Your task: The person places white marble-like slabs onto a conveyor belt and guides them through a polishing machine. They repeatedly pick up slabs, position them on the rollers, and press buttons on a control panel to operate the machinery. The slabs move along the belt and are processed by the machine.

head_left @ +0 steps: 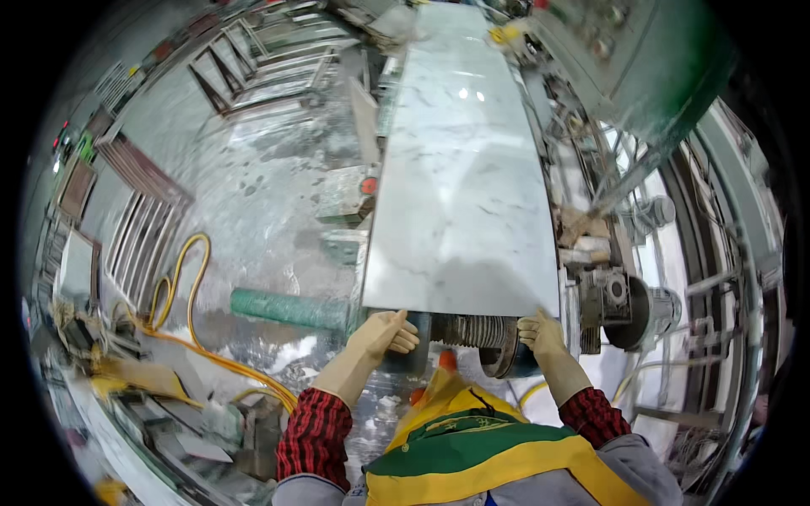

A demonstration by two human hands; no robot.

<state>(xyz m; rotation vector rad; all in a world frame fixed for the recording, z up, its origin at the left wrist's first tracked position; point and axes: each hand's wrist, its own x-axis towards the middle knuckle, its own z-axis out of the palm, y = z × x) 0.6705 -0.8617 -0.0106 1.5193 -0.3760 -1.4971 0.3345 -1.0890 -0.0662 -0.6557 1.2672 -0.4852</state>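
A long, polished white marble slab with faint grey veins lies ahead of me, its near edge running between my hands. Both hands wear cream gloves. At the slab's near left corner is my left hand, its fingers curled inward and the thumb close to the edge. My right hand is at the near right corner, also with bent fingers and its thumb by the edge. Whether either one grips the slab cannot be made out. Below the edge, between the hands, shows a ribbed roller with round discs.
A green roller sticks out left of the slab. Yellow hose loops over the wet floor. Metal frames stand at left. To the right is a motor; a large green machine housing overhangs the far right.
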